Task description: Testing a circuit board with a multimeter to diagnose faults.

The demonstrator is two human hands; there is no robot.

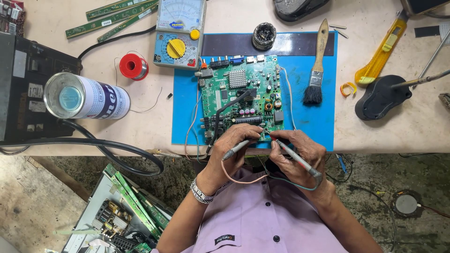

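Pale bench (403,131) is carrying a blue mat where the green circuit board (241,96) is lying, and the left hand (234,143) and right hand (295,152), each clamped on a probe, are touching tips to its near edge, testing seemingly underway, the analog meter (179,33) sitting beyond.

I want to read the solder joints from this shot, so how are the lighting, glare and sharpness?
Head view: soft, even light with faint shadows beside the paintbrush; the circuit board is sharp but small; mild glare on the tin can's top; the left hand and right hand with their probes cover the board's near edge; slight wide-angle bending near the edges.
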